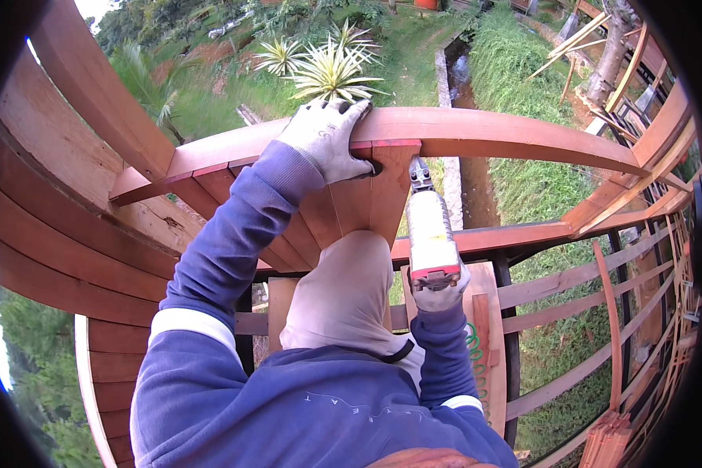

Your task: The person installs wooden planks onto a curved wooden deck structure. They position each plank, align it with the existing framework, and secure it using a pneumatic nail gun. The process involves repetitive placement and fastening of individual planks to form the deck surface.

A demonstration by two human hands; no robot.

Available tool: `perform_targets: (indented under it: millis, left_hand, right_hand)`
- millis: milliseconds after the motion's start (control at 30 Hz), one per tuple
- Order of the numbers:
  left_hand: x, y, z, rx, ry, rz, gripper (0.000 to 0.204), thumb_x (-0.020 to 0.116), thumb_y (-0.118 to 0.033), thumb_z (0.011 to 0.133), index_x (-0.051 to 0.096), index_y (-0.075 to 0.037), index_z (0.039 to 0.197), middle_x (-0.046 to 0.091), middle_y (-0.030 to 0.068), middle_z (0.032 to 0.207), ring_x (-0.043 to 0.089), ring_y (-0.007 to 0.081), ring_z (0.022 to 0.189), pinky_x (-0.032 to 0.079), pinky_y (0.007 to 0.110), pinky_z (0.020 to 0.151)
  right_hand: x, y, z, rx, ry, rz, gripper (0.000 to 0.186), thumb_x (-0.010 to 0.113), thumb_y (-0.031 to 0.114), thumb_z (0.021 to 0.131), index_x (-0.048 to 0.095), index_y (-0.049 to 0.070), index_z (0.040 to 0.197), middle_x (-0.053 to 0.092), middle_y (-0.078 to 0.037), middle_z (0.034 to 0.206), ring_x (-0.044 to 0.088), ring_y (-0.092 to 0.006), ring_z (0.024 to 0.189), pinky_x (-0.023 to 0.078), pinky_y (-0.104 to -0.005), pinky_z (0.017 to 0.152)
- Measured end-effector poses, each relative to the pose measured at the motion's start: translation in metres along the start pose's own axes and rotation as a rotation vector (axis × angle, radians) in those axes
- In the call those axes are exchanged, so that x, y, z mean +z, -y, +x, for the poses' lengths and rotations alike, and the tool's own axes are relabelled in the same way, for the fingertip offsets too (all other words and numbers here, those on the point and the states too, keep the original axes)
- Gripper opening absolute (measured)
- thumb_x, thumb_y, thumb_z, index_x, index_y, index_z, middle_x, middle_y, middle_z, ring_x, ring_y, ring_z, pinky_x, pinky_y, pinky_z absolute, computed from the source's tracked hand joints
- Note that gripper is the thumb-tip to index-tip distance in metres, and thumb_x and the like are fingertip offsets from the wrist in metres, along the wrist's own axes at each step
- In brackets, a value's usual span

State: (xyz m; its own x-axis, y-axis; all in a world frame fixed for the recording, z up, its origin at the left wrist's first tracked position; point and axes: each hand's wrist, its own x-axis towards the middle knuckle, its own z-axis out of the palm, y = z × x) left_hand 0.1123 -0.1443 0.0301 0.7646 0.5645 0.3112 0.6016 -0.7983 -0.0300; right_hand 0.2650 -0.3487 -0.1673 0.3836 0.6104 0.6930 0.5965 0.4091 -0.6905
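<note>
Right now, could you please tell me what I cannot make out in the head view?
All in the head view:
- Most of the right hand's fingers: hidden behind the white-and-red power tool.
- Contact at the tool's tip: too small to tell whether it touches the curved beam.
- Parts of the slanted boards: covered by the left sleeve and the knee.
- Lower end of the wood-strip bundle: cut off by the bottom edge.

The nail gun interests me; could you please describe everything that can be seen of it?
The nail gun has a pale, scuffed body with a red band and dark cap at its near end, and a metal nose. The gloved right hand holds it. Its nose points away, toward the curved wooden beam, beside the end plank; contact is unclear.
</note>
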Motion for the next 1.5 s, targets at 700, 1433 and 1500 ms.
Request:
perform_targets:
  millis: [700, 1433, 1500]
  left_hand:
    - [0.177, -0.05, -0.063, 0.035, 0.558, -0.031, 0.037, 0.054, -0.039, 0.089, 0.065, -0.009, 0.106, 0.069, 0.0133, 0.097, 0.065, 0.0308, 0.093, 0.049, 0.044, 0.084]
    - [0.242, -0.065, -0.051, -0.06, 0.895, -0.093, 0.028, 0.055, -0.019, 0.088, 0.069, -0.003, 0.106, 0.065, 0.0195, 0.112, 0.063, 0.0317, 0.107, 0.05, 0.041, 0.091]
    - [0.239, -0.067, -0.049, -0.073, 0.901, -0.106, 0.028, 0.056, -0.019, 0.088, 0.069, -0.003, 0.107, 0.065, 0.0195, 0.112, 0.063, 0.0317, 0.107, 0.05, 0.041, 0.091]
  right_hand:
    - [-0.066, -0.044, -0.08, 0.399, 0.829, -0.841, 0.061, 0.07, 0.029, 0.075, 0.05, 0.01, 0.129, 0.068, -0.016, 0.093, 0.068, -0.0306, 0.08, 0.054, -0.0417, 0.072]
    - [0.063, -0.142, -0.14, 0.142, 1.42, -0.85, 0.048, 0.045, 0.012, 0.09, 0.044, 0.015, 0.138, 0.068, -0.012, 0.096, 0.068, -0.0264, 0.088, 0.054, -0.0416, 0.073]
    - [0.067, -0.15, -0.146, 0.081, 1.351, -0.89, 0.046, 0.044, 0.012, 0.091, 0.045, 0.015, 0.137, 0.068, -0.012, 0.095, 0.068, -0.026, 0.087, 0.054, -0.042, 0.072]
